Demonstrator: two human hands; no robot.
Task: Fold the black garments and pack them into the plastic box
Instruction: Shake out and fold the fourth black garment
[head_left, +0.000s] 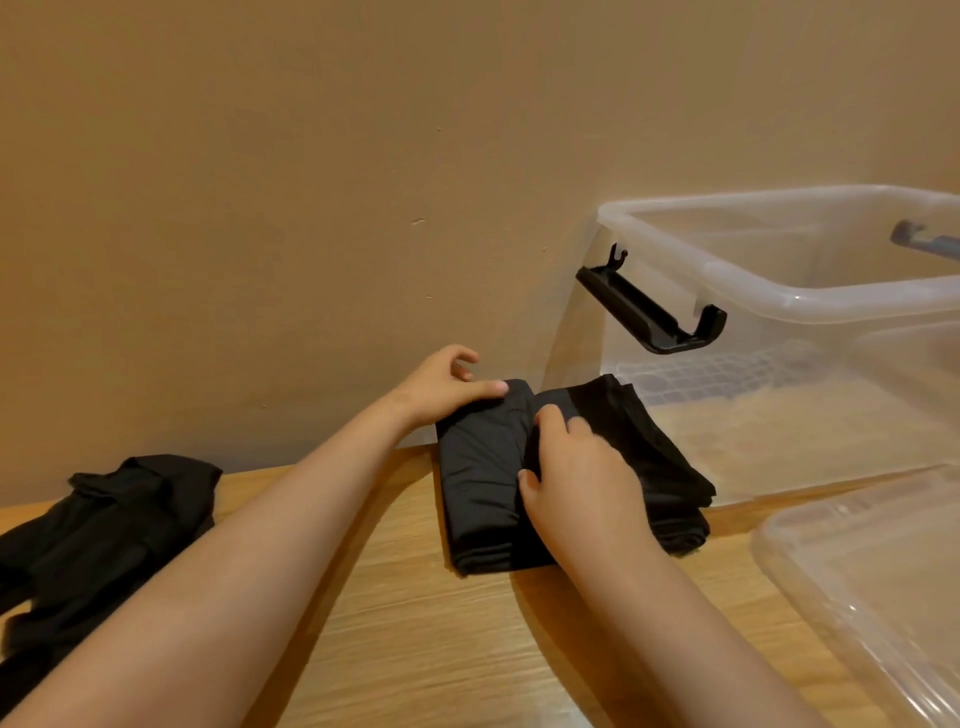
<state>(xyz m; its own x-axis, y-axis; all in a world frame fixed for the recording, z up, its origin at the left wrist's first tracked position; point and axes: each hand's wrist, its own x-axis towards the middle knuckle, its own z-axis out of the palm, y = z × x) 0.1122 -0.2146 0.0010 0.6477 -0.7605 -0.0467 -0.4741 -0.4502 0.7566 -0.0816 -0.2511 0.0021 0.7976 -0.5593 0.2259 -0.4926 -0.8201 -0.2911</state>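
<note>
Hands meet on the wood-grain bench (415, 649) beside the translucent plastic box (769, 293), a rumpled black heap (114, 525) lying left, the smaller matte folded garment (480, 483) pinched at its far corner by the left hand (447, 388) and gripped mid-fold by the right hand (579, 470).

Left grip (448, 385), right grip (574, 470) on black garment (480, 488)
</note>
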